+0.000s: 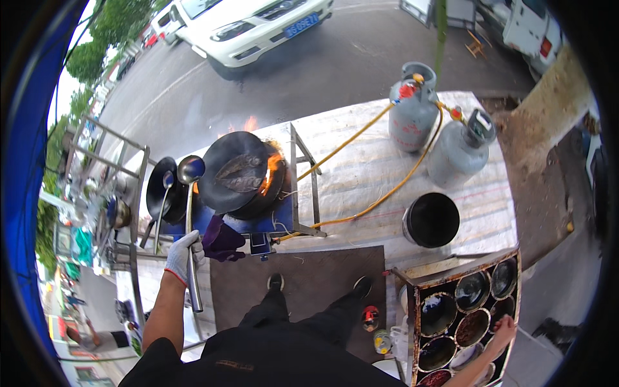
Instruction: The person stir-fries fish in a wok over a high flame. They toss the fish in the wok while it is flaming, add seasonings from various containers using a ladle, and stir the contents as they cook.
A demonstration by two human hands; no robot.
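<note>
My left hand (183,254), in a white knit glove, grips the handle of a steel ladle (191,169), its bowl up beside the wok. A black wok (213,193) sits tilted on the burner with what look like two fish (242,181) in it, and flames (272,171) rise at its right edge. Near my gloved fingers, a purple cloth (222,239) covers the wok's near side, where its handle would be. My bare right hand (504,329) is over the right side of a seasoning rack (420,319), fingers bunched; whether they pinch anything is unclear.
Two gas cylinders (413,116) with yellow hoses (360,140) stand beyond the stove, near a black bucket (432,220). A second wok (157,191) holding a smaller ladle (168,180) is at left. Bottles (370,318) stand by my feet. A white vehicle (242,29) is on the road.
</note>
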